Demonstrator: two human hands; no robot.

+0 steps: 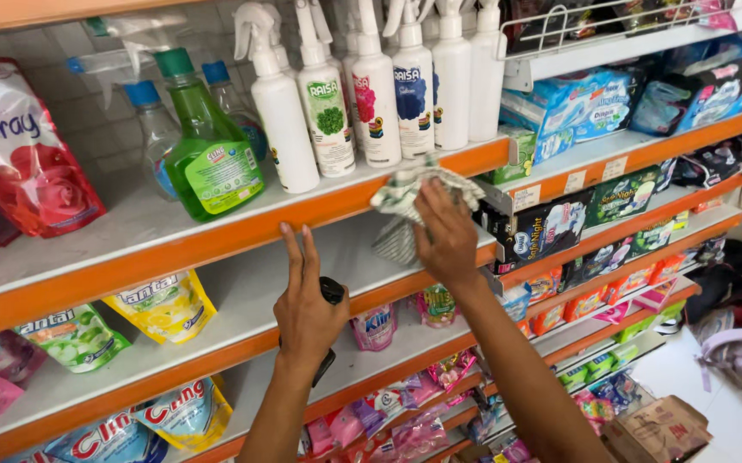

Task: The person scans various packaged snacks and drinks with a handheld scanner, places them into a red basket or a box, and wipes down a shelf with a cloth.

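Left hand (305, 302) grips a black object (331, 293) while its fingers rest on the orange shelf (217, 236) edge. Right hand (446, 233) presses a checked cloth (405, 193) against that edge, just below the white spray bottles (371, 94). A wide wipe could topple them or the green bottle (208, 146), far left. Pouches (165, 304) crowd the shelf below.

We see white spray bottles (371, 94) ranked above the left hand's fingers (301, 253), to their right. A green spray bottle (208, 154) stands up to their left, a red refill pouch (19, 146) far left, a yellow pouch (165, 304) below-left, and blue packets (577, 103) well right.
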